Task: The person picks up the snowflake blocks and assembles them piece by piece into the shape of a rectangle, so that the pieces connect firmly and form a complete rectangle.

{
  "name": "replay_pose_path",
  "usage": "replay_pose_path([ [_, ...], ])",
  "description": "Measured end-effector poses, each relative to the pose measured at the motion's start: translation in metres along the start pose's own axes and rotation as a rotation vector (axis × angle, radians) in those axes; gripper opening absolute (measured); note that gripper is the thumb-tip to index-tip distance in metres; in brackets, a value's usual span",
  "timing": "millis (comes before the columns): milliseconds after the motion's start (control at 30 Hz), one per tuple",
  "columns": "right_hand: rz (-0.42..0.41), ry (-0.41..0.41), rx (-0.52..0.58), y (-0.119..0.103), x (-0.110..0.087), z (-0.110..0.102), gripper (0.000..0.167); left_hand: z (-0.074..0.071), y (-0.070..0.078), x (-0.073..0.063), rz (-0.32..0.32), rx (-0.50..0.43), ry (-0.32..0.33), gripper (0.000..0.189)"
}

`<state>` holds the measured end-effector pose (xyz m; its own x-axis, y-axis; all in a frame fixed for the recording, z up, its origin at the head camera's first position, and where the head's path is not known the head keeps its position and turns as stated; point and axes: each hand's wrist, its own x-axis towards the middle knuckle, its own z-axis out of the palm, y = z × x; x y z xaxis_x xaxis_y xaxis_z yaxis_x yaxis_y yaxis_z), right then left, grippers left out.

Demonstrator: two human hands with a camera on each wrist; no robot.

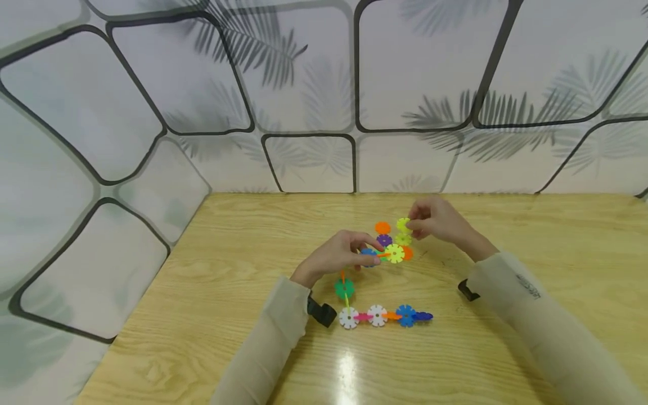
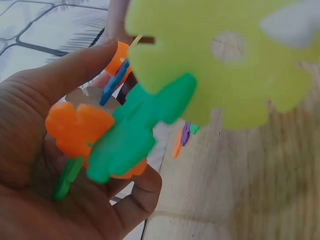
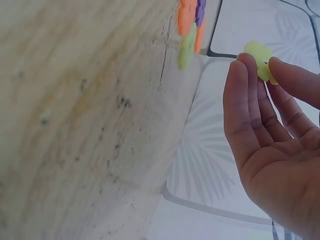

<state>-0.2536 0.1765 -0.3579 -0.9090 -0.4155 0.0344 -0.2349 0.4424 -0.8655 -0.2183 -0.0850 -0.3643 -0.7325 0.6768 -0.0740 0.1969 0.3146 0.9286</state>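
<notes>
Notched plastic interlocking discs are joined in a many-coloured chain. In the head view, my left hand (image 1: 336, 253) grips the chain at a blue disc (image 1: 368, 257), beside a yellow disc (image 1: 395, 253). In the left wrist view, an orange disc (image 2: 77, 129) and a green disc (image 2: 132, 132) cross the palm of that hand (image 2: 65, 190). Thumb and fingertips of my right hand (image 1: 440, 219) pinch a yellow-green disc (image 3: 258, 59). Below it in the head view is another yellow-green disc (image 1: 403, 239); whether the two are joined I cannot tell.
Nearer me, the chain's lower run lies on the wooden table (image 1: 243, 349): a white disc (image 1: 349, 318), another white disc (image 1: 377, 315) and a blue disc (image 1: 405, 315) with coloured links. An orange disc (image 1: 382, 228) and a purple disc (image 1: 384, 240) stand behind my left hand. A patterned wall (image 1: 314, 163) borders the table.
</notes>
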Motion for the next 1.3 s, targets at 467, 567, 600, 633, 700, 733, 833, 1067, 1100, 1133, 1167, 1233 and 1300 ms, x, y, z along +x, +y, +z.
replay_pose_path([
  [467,-0.041,-0.057,0.086,-0.007,-0.028,0.004,0.005,0.000,-0.001,-0.001,-0.003,-0.033,0.007,0.019],
  [567,-0.065,-0.070,0.108,-0.006,-0.033,0.006,0.005,0.001,0.000,-0.001,-0.008,-0.038,0.013,0.017],
  [600,-0.070,-0.072,0.110,-0.006,-0.035,0.007,0.005,0.001,-0.001,-0.001,-0.010,-0.039,0.015,0.017],
  [633,-0.076,-0.074,0.115,-0.005,-0.036,0.008,0.005,0.002,-0.001,-0.001,-0.011,-0.040,0.016,0.016],
  [700,-0.090,-0.076,0.120,-0.004,-0.039,0.009,0.006,0.002,-0.001,-0.001,-0.007,-0.042,0.016,0.015],
  [733,-0.093,-0.079,0.126,-0.004,-0.040,0.009,0.006,0.002,-0.001,-0.001,-0.005,-0.040,0.017,0.015],
  [833,-0.107,-0.084,0.138,-0.004,-0.044,0.009,0.005,0.003,-0.002,-0.001,0.000,-0.034,0.021,0.014],
  [1067,-0.131,-0.094,0.163,-0.003,-0.048,0.012,0.004,0.003,-0.001,-0.003,0.008,-0.008,0.018,0.020],
  [1100,-0.135,-0.096,0.163,-0.003,-0.048,0.012,0.005,0.003,-0.001,-0.003,0.008,-0.004,0.016,0.020],
  [1133,-0.140,-0.097,0.164,-0.003,-0.048,0.013,0.006,0.003,-0.001,-0.003,0.007,-0.003,0.014,0.021],
  [1167,-0.144,-0.098,0.166,-0.003,-0.049,0.014,0.008,0.004,-0.001,-0.003,0.006,-0.003,0.013,0.022],
  [1233,-0.152,-0.103,0.166,-0.003,-0.050,0.015,0.011,0.005,-0.002,-0.003,-0.004,-0.005,0.015,0.022],
  [1300,-0.164,-0.108,0.161,-0.004,-0.050,0.016,0.011,0.006,-0.003,-0.003,-0.015,-0.007,0.026,0.021],
])
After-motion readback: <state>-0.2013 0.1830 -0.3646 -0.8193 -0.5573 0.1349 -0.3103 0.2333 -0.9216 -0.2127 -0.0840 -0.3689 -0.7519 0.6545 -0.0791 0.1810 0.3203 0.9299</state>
